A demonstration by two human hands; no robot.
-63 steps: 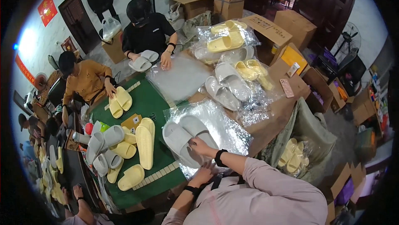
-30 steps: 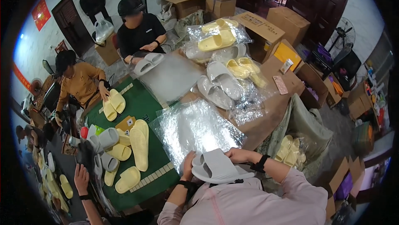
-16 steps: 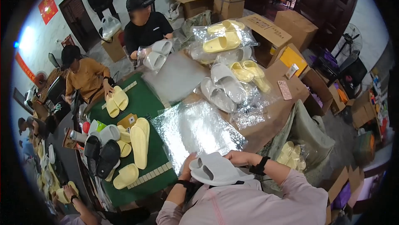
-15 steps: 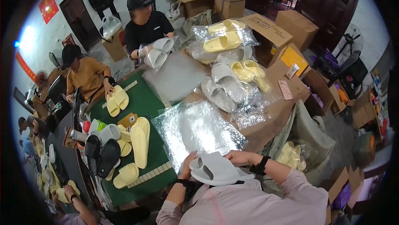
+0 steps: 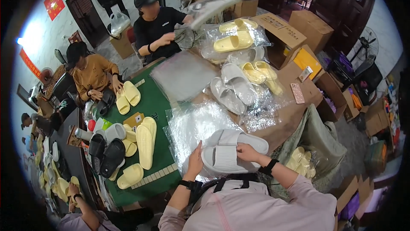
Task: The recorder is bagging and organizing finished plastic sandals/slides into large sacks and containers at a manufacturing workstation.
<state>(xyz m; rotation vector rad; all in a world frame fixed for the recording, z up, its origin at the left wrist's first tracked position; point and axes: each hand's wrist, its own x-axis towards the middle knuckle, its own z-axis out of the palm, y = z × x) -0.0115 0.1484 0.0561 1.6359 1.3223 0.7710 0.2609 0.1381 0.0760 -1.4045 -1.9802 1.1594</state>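
Note:
A pair of light grey slippers [image 5: 222,156] lies on its side edge to edge just in front of me, toes to the left, over the near end of a stack of clear plastic bags [image 5: 194,120]. My right hand [image 5: 248,152] grips the nearer slipper at its foot opening, fingertips tucked by the strap. Against the toe end rests my left hand [image 5: 195,161], fingers fairly straight along the slippers and thumb side hidden; it appears to hold them there. Beyond the bags, bagged grey slippers [image 5: 232,86] and bagged yellow slippers [image 5: 234,39] are piled on the table.
Loose yellow slippers [image 5: 146,143] and black slippers [image 5: 112,159] stand on the green mat [image 5: 160,173] at left. A pink phone [image 5: 297,93] lies on the right. A fabric sack [image 5: 318,139] holds yellow slippers beside my right arm. Two co-workers sit across the table.
The grey slippers have been turned and spread in my hands; my right hand moved from the heel edge into the opening. Across the table, a co-worker swings a blurred bagged item rightward.

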